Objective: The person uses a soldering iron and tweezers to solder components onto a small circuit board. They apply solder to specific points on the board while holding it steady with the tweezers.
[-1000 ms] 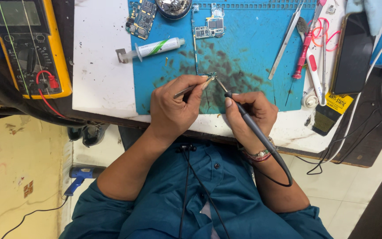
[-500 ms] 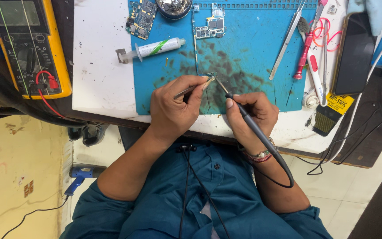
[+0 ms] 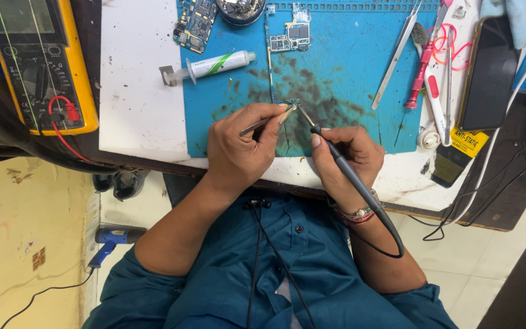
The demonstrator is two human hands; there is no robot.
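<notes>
My one head-worn camera looks almost straight down, fairly near, over my hands onto the white counter (image 3: pixel 135 103).

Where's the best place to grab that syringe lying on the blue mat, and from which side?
Probably the white barrel of the syringe, mid-length, pinched from above across its width. It lies flat and nearly level on the blue mat, nozzle to the picture's right and plunger flange to the left, so both long sides are free; the ends are narrow and awkward.

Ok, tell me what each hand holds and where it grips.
Left hand: tweezers, gripped mid-shaft. Right hand: soldering iron, held pen-like near its tip end.
</notes>
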